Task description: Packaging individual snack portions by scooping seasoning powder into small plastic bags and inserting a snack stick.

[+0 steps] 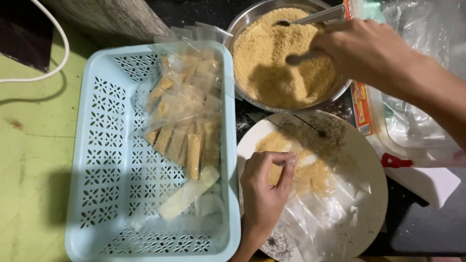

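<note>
From the head camera, the left hand (264, 187) pinches the mouth of a small clear pouch (290, 161) between thumb and fingertips over a round plate (359, 160); the film looks thin, limp and slippery, best gripped at its top edge. The right hand (364, 48) closes its fingers around a spoon (298, 58) dipped in brown granules (276, 63) filling a steel bowl (242, 26); they look loose and spill-prone. Filled pouches lie in a pale blue basket (97, 145) on a green surface (29, 160).
</note>
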